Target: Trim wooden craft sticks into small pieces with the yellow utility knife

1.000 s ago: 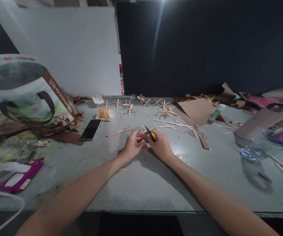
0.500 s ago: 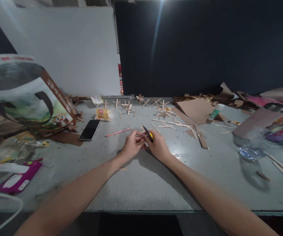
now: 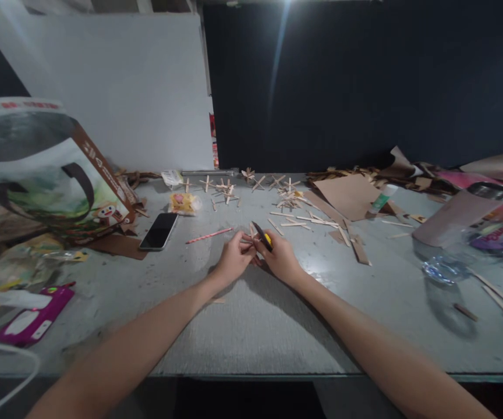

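Note:
Both hands meet low over the middle of the table. My right hand (image 3: 281, 256) is closed around a utility knife (image 3: 268, 240) with a black and yellow handle. Fingertips of my left hand (image 3: 234, 256) pinch a small wooden stick (image 3: 252, 230), whose pale end shows beside the knife; the rest is hidden by the fingers. Left of them lies a pink striped pencil (image 3: 209, 235). Beyond my hands are loose wooden sticks (image 3: 295, 222) and several crossed-stick pieces (image 3: 227, 187).
A phone (image 3: 159, 231) and a yellow packet (image 3: 184, 203) lie to the left, near a large printed bag (image 3: 46, 174) and a purple device (image 3: 35, 314). Cardboard (image 3: 345, 195), a glue stick (image 3: 382, 199), a pink tumbler (image 3: 461, 215) and a clear glass (image 3: 446, 270) are on the right.
Hardly anything differs. Both hands keep their grip at the same spot, with only a very slight shift of the fingers and the knife.

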Motion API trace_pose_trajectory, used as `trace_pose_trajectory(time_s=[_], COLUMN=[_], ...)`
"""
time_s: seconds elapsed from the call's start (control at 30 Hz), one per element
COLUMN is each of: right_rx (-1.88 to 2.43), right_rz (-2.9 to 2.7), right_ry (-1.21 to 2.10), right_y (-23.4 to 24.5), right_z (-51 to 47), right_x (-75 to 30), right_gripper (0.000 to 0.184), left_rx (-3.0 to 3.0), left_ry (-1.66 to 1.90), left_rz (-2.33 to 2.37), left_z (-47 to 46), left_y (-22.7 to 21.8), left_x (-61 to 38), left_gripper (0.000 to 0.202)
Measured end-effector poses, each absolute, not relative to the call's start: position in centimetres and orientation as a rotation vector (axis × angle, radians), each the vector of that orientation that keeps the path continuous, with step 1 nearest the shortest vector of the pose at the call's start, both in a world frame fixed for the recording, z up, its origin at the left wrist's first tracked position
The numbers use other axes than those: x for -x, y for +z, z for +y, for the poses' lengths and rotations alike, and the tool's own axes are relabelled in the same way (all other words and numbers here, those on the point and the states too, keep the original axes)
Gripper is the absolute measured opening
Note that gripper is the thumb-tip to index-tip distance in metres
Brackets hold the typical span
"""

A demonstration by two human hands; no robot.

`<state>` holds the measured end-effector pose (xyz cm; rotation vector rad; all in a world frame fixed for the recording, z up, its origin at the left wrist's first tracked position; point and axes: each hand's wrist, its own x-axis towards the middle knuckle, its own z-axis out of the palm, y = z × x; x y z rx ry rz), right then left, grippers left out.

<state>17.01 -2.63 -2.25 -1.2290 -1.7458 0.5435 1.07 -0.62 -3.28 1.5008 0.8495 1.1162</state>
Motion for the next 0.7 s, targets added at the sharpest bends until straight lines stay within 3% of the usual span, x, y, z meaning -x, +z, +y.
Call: trace_pose_trajectory(time_s=[0.27, 0.7], right_rx=[1.216, 1.242], right_rz=[-1.724, -1.905], right_ry=[0.508, 0.376], right_y=[-2.2, -1.5], right_z=[-2.8, -3.3], right_x=[-17.0, -18.4], right_gripper=[0.018, 0.039], left_rx=[-1.451, -1.361], left_ry=[1.135, 1.301], left_rz=[0.818, 0.881], left_z=[-0.2, 0.8], left_y=[-3.2, -3.5], left_x=[-0.8, -0.3], left_gripper=[0.042, 0.055])
